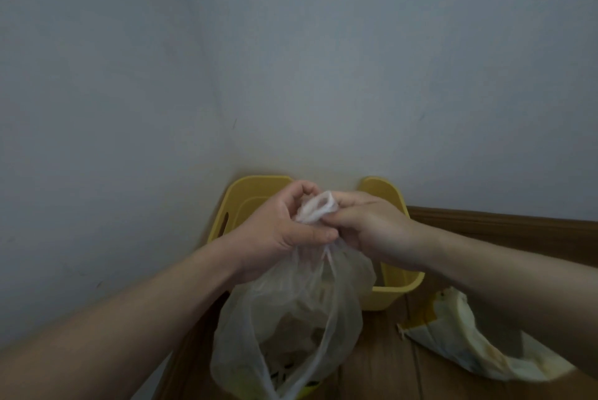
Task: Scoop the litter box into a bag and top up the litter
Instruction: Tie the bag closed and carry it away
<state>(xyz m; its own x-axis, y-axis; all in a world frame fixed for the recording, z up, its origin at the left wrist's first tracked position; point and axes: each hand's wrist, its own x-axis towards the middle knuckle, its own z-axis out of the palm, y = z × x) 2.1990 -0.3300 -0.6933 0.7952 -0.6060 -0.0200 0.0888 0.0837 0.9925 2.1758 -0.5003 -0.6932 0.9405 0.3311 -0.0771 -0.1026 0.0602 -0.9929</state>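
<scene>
A thin clear plastic bag hangs in front of me with pale contents showing through its lower part. My left hand and my right hand both pinch the bag's bunched handles, which stick up between my fingers. Behind the bag stands the yellow litter box in the room's corner; the bag and my hands hide its inside. A crumpled white and yellow litter sack lies on the floor at the right, partly under my right forearm.
Grey walls meet in a corner just behind the box. A brown wooden skirting board runs along the right wall. The floor is wooden planks. Something yellow and green shows under the bag at the bottom edge.
</scene>
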